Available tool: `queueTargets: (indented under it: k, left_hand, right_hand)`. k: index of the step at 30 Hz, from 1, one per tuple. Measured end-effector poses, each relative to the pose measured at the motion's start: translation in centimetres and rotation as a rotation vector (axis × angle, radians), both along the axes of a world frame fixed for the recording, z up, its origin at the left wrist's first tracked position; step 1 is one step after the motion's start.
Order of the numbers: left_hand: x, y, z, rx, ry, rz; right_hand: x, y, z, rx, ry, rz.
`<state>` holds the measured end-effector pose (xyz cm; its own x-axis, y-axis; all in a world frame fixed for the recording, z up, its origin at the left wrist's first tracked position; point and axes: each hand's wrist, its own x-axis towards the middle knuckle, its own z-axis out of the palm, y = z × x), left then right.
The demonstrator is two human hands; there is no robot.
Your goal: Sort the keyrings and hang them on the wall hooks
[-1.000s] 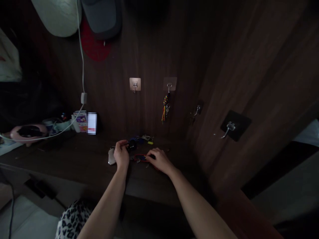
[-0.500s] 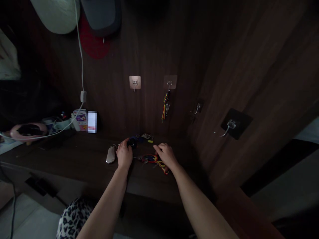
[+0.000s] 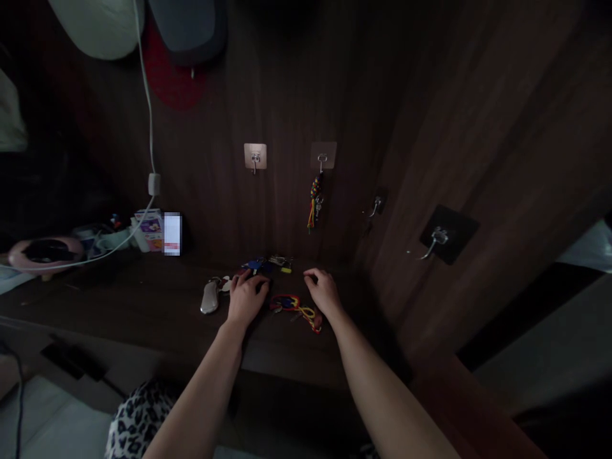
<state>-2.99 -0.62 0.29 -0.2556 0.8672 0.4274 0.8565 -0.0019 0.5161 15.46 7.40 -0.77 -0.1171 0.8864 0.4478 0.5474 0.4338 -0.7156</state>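
Note:
My left hand (image 3: 247,298) is low over the shelf, its fingers bent down and its thumb at the right. Whatever lies beneath those fingers is dark and mostly hidden. Left of it are a silvery oval keychain piece (image 3: 210,298) and a small pale tag (image 3: 225,284). Behind it lie a blue key holder (image 3: 255,264) and a bunch of keys (image 3: 280,261) with a yellow tag (image 3: 285,270). My right hand (image 3: 324,292) hovers with loosely bent fingers, nothing visible in them. A red and yellow braided cord with keys (image 3: 291,304) lies between the hands.
On the back panel are a bare hook (image 3: 255,159) and another holding a braided key lanyard (image 3: 315,194). Two more hooks (image 3: 377,204) (image 3: 438,236) project from the right panel. Leftward stand a lit phone (image 3: 172,234), small boxes (image 3: 150,229), a white cable (image 3: 152,127) and a pink bowl (image 3: 46,254).
My left hand has shifted right over the dark round thing, uncovering the pale tag and more of the blue key holder. My right hand has drawn slightly away from the braided cord.

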Motion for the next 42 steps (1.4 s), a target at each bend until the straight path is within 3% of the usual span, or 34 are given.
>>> queueTargets:
  k: [4, 9, 11, 16, 24, 26, 29, 31, 37, 42]
  left_hand:
    - [0.1, 0.2, 0.0, -0.009, -0.03, -0.161]
    - [0.5, -0.1, 0.2, -0.046, -0.116, -0.467]
    - [0.6, -0.3, 0.3, -0.068, -0.171, -0.512]
    - [0.3, 0.0, -0.2, 0.021, -0.261, -0.439]
    - [-0.9, 0.4, -0.2, 0.165, -0.355, 0.005]
    - [-0.8, 0.3, -0.1, 0.185, -0.318, -0.04]
    - [-0.4, 0.2, 0.0, 0.19, -0.188, -0.253]
    - [-0.1, 0.2, 0.0, 0.174, -0.099, -0.313]
    - [0.2, 0.3, -0.5, 0.06, 0.038, -0.261]
    - [-0.3, 0.5, -0.8, 0.052, -0.051, -0.218]
  right_hand:
    - [-0.1, 0.0, -0.1, -0.003, 0.031, 0.011]
    - [-0.1, 0.1, -0.2, 0.037, 0.047, 0.039]
    - [-0.2, 0.1, -0.1, 0.046, 0.01, 0.036]
    - [-0.2, 0.0, 0.0, 0.04, -0.022, 0.03]
    - [0.1, 0.1, 0.2, 0.04, -0.02, 0.039]
    - [0.2, 0.2, 0.4, 0.024, -0.03, 0.069]
    - [0.2, 0.2, 0.6, 0.011, -0.04, 0.107]
    - [0.3, 0.0, 0.8, 0.008, -0.036, 0.107]
    - [0.1, -0.6, 1.3, -0.008, -0.024, 0.111]
    - [0.1, -0.8, 1.7, -0.031, -0.012, 0.107]
